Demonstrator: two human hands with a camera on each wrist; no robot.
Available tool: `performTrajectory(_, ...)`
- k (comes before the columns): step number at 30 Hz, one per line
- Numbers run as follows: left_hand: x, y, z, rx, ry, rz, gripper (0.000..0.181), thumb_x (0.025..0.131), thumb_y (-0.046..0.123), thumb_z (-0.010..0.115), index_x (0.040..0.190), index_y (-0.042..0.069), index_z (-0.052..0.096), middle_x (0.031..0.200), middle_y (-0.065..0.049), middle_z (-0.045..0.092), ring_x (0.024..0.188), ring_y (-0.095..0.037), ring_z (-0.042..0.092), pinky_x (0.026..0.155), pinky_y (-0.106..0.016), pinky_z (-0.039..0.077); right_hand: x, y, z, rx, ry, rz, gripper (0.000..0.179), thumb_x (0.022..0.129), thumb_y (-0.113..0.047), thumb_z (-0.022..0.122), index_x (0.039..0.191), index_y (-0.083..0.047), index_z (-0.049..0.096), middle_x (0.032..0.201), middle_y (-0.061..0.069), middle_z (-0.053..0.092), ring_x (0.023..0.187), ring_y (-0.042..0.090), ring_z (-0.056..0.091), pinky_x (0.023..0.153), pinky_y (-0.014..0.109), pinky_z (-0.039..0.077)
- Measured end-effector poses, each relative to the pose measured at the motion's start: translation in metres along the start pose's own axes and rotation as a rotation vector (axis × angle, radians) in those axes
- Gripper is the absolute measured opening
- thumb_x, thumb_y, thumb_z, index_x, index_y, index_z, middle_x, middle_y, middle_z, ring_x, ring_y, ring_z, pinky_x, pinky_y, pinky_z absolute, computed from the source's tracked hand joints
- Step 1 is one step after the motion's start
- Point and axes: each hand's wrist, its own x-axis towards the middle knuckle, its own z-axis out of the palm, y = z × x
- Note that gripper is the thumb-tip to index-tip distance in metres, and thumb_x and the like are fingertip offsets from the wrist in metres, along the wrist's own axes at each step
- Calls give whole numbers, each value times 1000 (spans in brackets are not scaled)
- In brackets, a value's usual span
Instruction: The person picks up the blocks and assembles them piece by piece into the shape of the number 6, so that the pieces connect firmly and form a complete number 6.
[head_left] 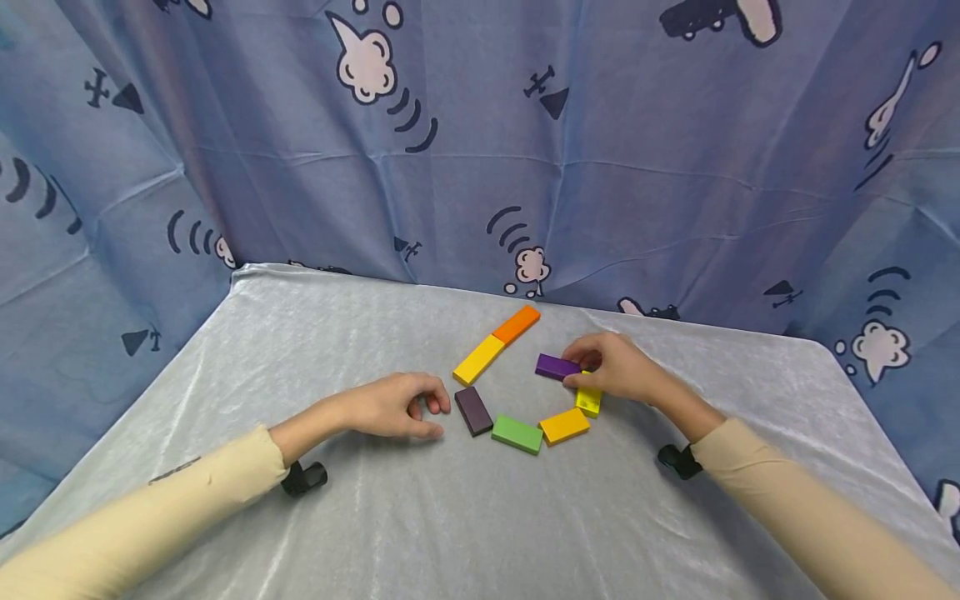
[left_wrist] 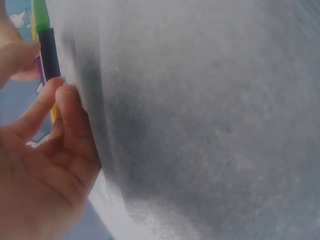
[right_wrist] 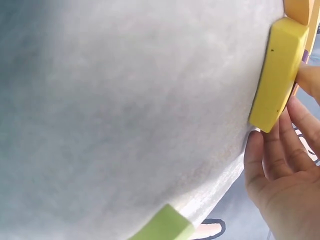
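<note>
My right hand (head_left: 615,367) pinches the right end of a purple block (head_left: 553,367) between thumb and fingers. Just under the hand sits a yellow block (head_left: 588,402), seen large in the right wrist view (right_wrist: 280,75), close to the fingertips. My left hand (head_left: 397,406) hovers low at the left, its fingers loosely bent with nothing in them. Nearest to it lies a dark plum block (head_left: 473,411); the left wrist view shows this dark block (left_wrist: 48,52) just past the fingertips. A green block (head_left: 517,434) and an amber block (head_left: 564,426) continue the curved row.
Behind the plum block, a yellow-orange block (head_left: 478,360) and an orange block (head_left: 517,325) lie end to end. A light green piece (right_wrist: 165,225) shows at the right wrist view's lower edge. Pale cloth covers the table (head_left: 375,525); a patterned blue curtain (head_left: 480,150) hangs behind.
</note>
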Motion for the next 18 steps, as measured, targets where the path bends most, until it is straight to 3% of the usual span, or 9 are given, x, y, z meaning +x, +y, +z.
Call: performTrajectory(18,0,-2,0,0,-7,5,24,93,17,76,112,8,66,103,-2,60,79,-13,59,73,-29,51,-8,3,1,68,73,26,28,86,-16,85,106,-1,73,96,7,68,89,25,63,86,44,54)
